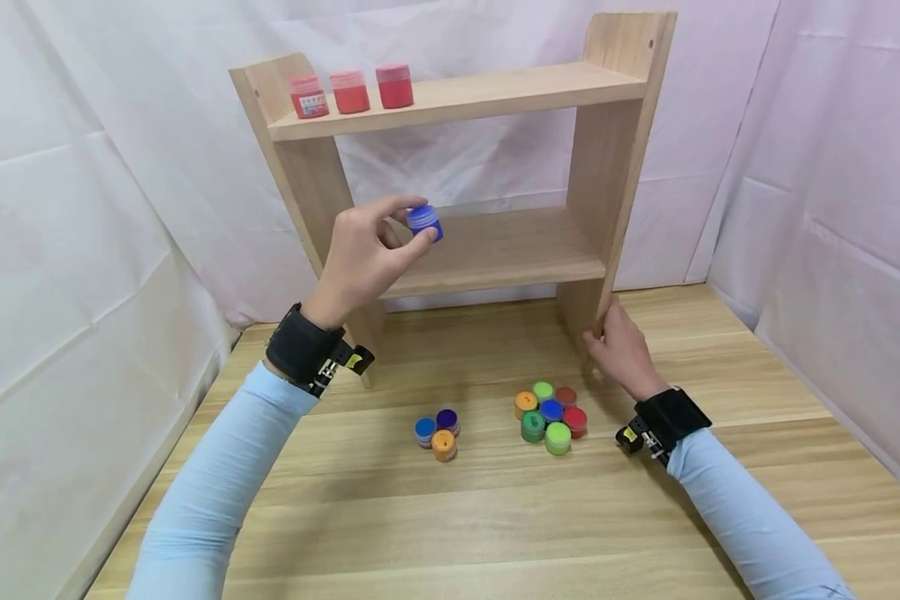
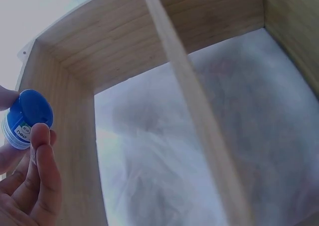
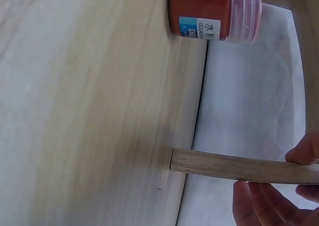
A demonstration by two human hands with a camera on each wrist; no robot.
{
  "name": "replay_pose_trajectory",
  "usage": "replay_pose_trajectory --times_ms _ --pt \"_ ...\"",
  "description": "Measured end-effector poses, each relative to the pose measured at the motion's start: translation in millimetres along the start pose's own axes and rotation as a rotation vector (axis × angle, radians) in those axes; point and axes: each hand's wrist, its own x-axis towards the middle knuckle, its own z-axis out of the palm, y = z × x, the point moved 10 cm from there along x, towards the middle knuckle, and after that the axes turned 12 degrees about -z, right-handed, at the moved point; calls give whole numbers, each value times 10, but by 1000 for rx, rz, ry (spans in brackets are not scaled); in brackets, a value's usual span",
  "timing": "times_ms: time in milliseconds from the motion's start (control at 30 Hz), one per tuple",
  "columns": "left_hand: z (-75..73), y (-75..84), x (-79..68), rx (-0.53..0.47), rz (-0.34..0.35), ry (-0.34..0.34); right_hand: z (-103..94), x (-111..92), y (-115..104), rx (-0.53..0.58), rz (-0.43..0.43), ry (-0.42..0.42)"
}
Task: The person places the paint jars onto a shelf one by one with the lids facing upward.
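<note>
My left hand (image 1: 367,250) pinches a small blue paint jar (image 1: 423,220) between thumb and fingers, in front of the middle shelf of a wooden rack (image 1: 495,250). In the left wrist view the jar (image 2: 31,111) shows a white label and a ridged clear lid rim. Low on the rack's right side panel, my right hand (image 1: 624,350) grips the front edge. The right wrist view shows its thumb and fingers on either side of that panel's foot (image 3: 239,166). Three red paint jars (image 1: 351,92) stand in a row at the left of the top shelf.
A cluster of three jars, blue, purple and orange (image 1: 444,445), stands on the wooden table (image 1: 450,525). Several more jars in green, red, blue and orange (image 1: 526,404) are grouped near my right hand. White cloth (image 1: 60,167) hangs behind and at both sides.
</note>
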Motion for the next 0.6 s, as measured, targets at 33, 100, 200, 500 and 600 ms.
replay_pose_trajectory --times_ms 33,100,200,500,600 --pt "-28 57 12 2 2 4 6 -1 4 1 0 -2" --pt "-85 183 33 3 5 11 12 -4 12 3 1 -4" --pt "-168 364 74 6 6 25 2 -2 17 -6 -4 -2" --pt "-239 338 330 47 16 65 28 15 43 -15 -9 14" --pt "-270 280 408 47 11 83 48 29 50 -17 -14 15"
